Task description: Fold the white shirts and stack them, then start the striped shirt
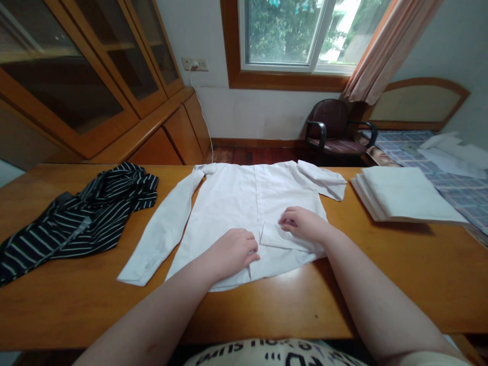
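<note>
Dark block letters on the person's pale top appear upside down, too cropped to read reliably.

Wooden tabletop directly before me. Centre of the tabletop: white long-sleeved cotton button shirt, hem toward me, one sleeve lying down its left side, the other folded out to the right. My left hand and right hand rest on its lower half. Left of the shirt: crumpled black-and-white striped fabric garment. Right of it: flat stack of folded white cloth. Behind the table: dark padded armchair, below a wood-framed rectangular window. Back left: tall glass-fronted wooden cabinet. Back right, beyond the stack: bed with checked blue cover.
</note>
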{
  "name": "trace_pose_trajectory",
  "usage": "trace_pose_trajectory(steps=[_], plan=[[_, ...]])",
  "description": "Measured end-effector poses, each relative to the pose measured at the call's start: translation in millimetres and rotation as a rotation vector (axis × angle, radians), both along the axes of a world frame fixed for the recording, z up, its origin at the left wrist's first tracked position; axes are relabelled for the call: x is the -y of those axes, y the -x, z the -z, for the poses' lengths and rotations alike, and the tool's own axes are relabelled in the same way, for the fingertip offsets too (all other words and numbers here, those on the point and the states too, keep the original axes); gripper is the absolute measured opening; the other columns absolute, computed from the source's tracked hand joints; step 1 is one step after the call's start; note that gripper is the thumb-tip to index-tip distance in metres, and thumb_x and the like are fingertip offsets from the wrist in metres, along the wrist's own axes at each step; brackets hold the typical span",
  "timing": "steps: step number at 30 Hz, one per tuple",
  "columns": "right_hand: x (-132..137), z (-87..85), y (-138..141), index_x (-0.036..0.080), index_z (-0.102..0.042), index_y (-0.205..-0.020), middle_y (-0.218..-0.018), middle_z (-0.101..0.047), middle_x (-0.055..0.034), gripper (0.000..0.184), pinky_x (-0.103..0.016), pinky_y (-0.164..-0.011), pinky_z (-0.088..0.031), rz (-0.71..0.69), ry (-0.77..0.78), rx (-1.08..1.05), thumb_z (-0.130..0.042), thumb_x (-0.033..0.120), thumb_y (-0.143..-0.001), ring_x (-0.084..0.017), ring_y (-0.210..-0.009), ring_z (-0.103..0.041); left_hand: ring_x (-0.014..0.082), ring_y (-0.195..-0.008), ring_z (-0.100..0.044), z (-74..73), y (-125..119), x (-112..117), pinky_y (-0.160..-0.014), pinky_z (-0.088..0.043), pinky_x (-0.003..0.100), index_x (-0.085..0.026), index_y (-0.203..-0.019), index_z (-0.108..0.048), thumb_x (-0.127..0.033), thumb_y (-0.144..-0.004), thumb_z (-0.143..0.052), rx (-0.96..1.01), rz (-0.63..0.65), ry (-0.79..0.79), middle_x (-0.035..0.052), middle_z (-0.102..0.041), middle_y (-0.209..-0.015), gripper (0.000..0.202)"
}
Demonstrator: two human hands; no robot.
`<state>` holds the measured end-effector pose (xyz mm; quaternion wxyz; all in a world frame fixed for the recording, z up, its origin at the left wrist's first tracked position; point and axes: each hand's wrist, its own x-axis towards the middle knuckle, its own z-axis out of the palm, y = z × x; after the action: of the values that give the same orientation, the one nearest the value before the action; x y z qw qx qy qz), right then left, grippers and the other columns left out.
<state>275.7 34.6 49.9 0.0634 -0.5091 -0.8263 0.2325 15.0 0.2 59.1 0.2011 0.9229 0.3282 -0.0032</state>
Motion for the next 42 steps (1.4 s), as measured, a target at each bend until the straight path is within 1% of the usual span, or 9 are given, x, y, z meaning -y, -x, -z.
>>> trace_pose_trajectory(steps=[8, 12, 15, 19, 24, 27, 32, 37, 42], plan=[[9.1, -13.1, 7.3, 0.018, -0.072, -0.083, -0.071, -0.067, -0.0018, 0.037, -0.026, -0.06, -0.036, -0.024, 0.321, -0.037, -0.062, 0.053, -0.075, -0.016, -0.064, -0.054, 0.02, -0.097, -0.061, -9.9, -5.9, 12.5, -0.088, -0.043, 0.029, -0.026, -0.114, -0.064, -0.041, -0.082, -0.063, 0.156, 0.28, 0.294, 0.003, -0.068, -0.105, 0.036], [15.2, -17.8, 12.3, 0.021, -0.073, -0.097, -0.077, -0.068, 0.0007, 0.033, -0.024, -0.058, -0.036, -0.047, 0.452, -0.102, -0.067, 0.038, -0.07, -0.014, -0.065, -0.054, 0.0172, -0.088, -0.062, -8.1, -6.5, 9.5, -0.08, -0.045, 0.028, -0.024, -0.098, -0.065, -0.029, -0.087, -0.055, 0.16, 0.11, 0.239, 0.0008, -0.068, -0.094, 0.017], [18.2, -17.5, 13.5, 0.022, -0.074, -0.095, -0.076, -0.067, 0.0025, 0.029, -0.023, -0.058, -0.038, -0.105, 0.565, -0.143, -0.068, 0.034, -0.068, -0.013, -0.066, -0.054, 0.0223, -0.099, -0.059, 0.0, -3.4, 4.0, -0.087, -0.044, 0.035, -0.022, -0.11, -0.059, -0.032, -0.079, -0.065, 0.146, -0.042, 0.092, 0.0048, -0.065, -0.106, 0.033], [19.6, -8.6, 13.9, 0.019, -0.073, -0.097, -0.08, -0.069, 0.0004, 0.038, -0.022, -0.063, -0.044, -0.142, 0.803, -0.233, -0.074, 0.037, -0.064, -0.014, -0.07, -0.059, 0.0265, -0.125, -0.045, 14.9, -0.5, -2.2, -0.104, -0.035, 0.04, -0.023, -0.133, -0.047, -0.036, -0.072, -0.074, 0.175, 0.04, 0.073, 0.0092, -0.051, -0.136, 0.068], [24.1, -10.5, 16.7, 0.017, -0.073, -0.096, -0.089, -0.072, -0.0029, 0.042, -0.024, -0.076, -0.048, -0.181, 0.953, -0.307, -0.077, 0.043, -0.063, -0.016, -0.083, -0.064, 0.0251, -0.123, -0.048, 21.6, -2.5, -6.3, -0.107, -0.032, 0.042, -0.029, -0.111, -0.066, -0.036, -0.076, -0.071, 0.19, 0.161, 0.086, 0.0054, -0.057, -0.131, 0.036], [27.4, -30.5, 6.7, 0.017, -0.071, -0.094, -0.081, -0.07, -0.0034, 0.039, -0.024, -0.066, -0.049, -0.077, 0.905, -0.214, -0.07, 0.048, -0.07, -0.016, -0.074, -0.064, 0.0246, -0.122, -0.049, 20.3, -3.2, -6.6, -0.106, -0.032, 0.041, -0.028, -0.098, -0.071, -0.034, -0.077, -0.071, 0.184, 0.178, 0.075, 0.0043, -0.059, -0.129, 0.022], [25.9, -56.0, -49.0, 0.017, -0.067, -0.085, -0.082, -0.07, -0.009, 0.039, -0.026, -0.057, -0.045, 0.384, 0.485, 0.025, -0.051, 0.053, -0.083, -0.018, -0.067, -0.063, 0.0235, -0.119, -0.051, 18.7, -3.4, -5.7, -0.104, -0.034, 0.04, -0.029, -0.096, -0.072, -0.033, -0.078, -0.07, 0.194, 0.181, 0.067, 0.0042, -0.06, -0.125, 0.019], [34.4, -25.2, -96.7, 0.018, -0.059, -0.058, -0.064, -0.066, -0.0106, 0.037, -0.03, -0.052, -0.039, 0.603, 0.331, 0.3, -0.054, 0.048, -0.08, -0.02, -0.055, -0.057, 0.0215, -0.109, -0.055, 12.3, -3.9, -1.5, -0.099, -0.037, 0.037, -0.029, -0.096, -0.071, -0.033, -0.08, -0.067, 0.171, 0.181, 0.085, 0.0037, -0.064, -0.115, 0.017], [68.4, 3.4, -98.5, 0.02, -0.057, -0.063, -0.059, -0.062, -0.0041, 0.036, -0.028, -0.05, -0.037, 0.69, 0.406, 0.02, -0.057, 0.054, -0.073, -0.017, -0.053, -0.054, 0.0247, -0.105, -0.056, 5.6, -6.6, 6.1, -0.094, -0.04, 0.038, -0.024, -0.102, -0.066, -0.054, -0.069, -0.071, 0.123, 0.223, 0.063, 0.0063, -0.062, -0.113, 0.044]])
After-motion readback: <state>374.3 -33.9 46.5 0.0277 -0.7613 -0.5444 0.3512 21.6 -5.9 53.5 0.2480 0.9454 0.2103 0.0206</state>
